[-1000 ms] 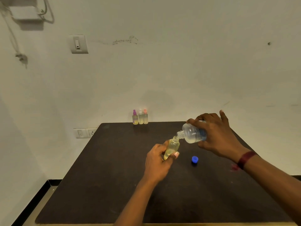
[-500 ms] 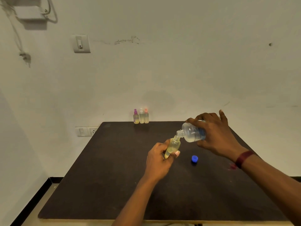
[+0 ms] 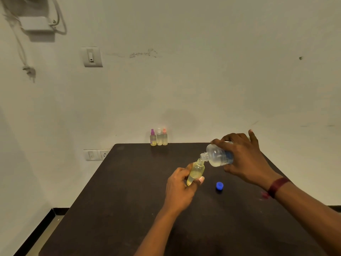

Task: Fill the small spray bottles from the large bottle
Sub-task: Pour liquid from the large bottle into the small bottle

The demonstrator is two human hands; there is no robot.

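Observation:
My left hand (image 3: 180, 187) grips a small uncapped spray bottle (image 3: 196, 171) holding yellowish liquid, tilted with its neck up and to the right. My right hand (image 3: 243, 159) holds the large clear bottle (image 3: 216, 156) on its side, its open mouth touching the small bottle's neck. Both are held above the dark table (image 3: 129, 200). The large bottle's blue cap (image 3: 219, 186) lies on the table below it. Three capped small spray bottles (image 3: 159, 137) stand together at the table's far edge, with purple, white and orange tops.
A white wall rises right behind the table. A small red object (image 3: 265, 195) lies on the table, partly behind my right wrist. Wall sockets (image 3: 96, 154) sit left of the table's far corner. Bare floor shows to the left, with a black skirting strip (image 3: 36, 230).
Both hands and bottles keep nearly the same pose. The large bottle's mouth stays at the small bottle's neck. The view has shifted slightly.

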